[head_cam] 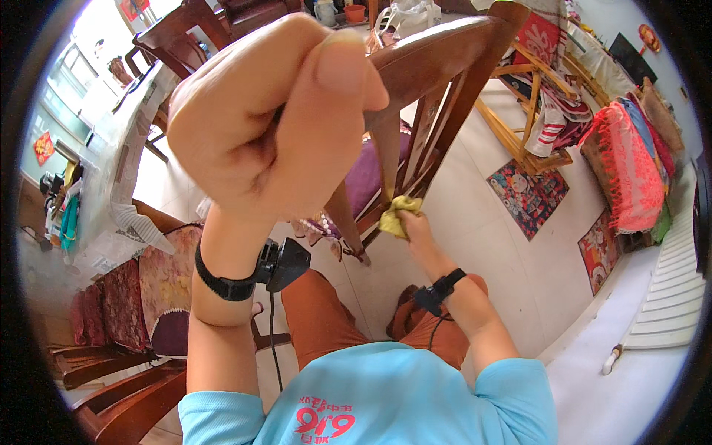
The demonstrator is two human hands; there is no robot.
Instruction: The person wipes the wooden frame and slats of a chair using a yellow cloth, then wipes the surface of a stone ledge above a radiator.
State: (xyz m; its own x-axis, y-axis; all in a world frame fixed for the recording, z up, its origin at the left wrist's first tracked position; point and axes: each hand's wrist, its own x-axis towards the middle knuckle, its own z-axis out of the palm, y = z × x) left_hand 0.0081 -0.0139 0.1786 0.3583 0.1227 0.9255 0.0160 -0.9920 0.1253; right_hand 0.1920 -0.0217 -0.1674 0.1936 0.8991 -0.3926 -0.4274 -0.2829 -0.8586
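Observation:
A dark wooden chair (439, 44) leans at a slant before me, its back's top rail towards the camera and a purple seat cushion (364, 172) behind its slats. My left hand (272, 122), very large and near the camera, is closed at the left end of that rail; the hand itself hides most of its hold. Lower down, my right hand (417, 225) grips a crumpled yellow-green cloth (396, 217) against or just beside the lower part of the chair back. Whether the cloth touches the wood cannot be told. Both wrists wear black straps with small devices.
On the left stands a table with a patterned cover (125, 172), with cushioned wooden chairs (167, 278) below it. A wooden folding frame (528, 105) holding textiles stands at upper right. Floor mats (528, 194), a pink fringed cloth (628, 167) and a white radiator (662, 300) are at right.

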